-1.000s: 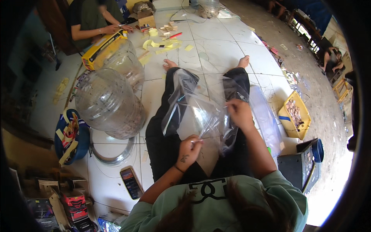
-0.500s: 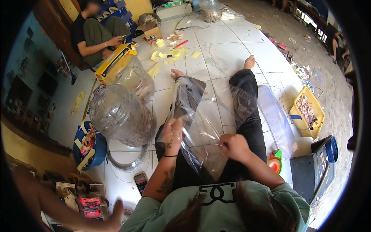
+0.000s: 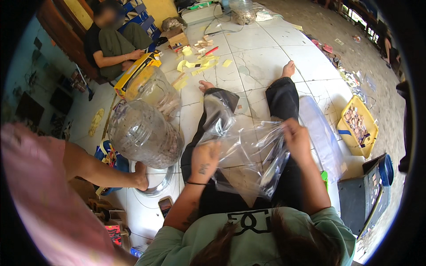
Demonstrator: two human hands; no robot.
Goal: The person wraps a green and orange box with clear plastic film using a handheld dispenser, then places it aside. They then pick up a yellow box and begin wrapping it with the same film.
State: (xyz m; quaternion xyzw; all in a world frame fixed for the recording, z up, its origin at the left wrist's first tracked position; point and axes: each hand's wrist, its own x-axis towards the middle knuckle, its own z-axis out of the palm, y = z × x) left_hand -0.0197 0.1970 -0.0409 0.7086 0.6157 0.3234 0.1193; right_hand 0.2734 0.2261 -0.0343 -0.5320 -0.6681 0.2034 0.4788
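A clear plastic bag is stretched between my two hands, above my lap and spread legs. My left hand is closed on its left side, fingers partly covered by the film. Up at the bag's right corner, my right hand pinches the edge. Left of my left leg lies a big clear plastic jar with small pieces inside, and a second jar is just behind it. More clear plastic sheets lie on the tiles to the right of my right leg.
A yellow basket of small wooden pieces and a dark box stand at right. A phone lies near my left elbow. Someone in pink has a bare leg beside the jar. Another person sits at far left.
My right hand has moved up and right, pulling the bag wider. My left hand has shifted slightly right. The person in pink has come in at the left with a foot near the jar.
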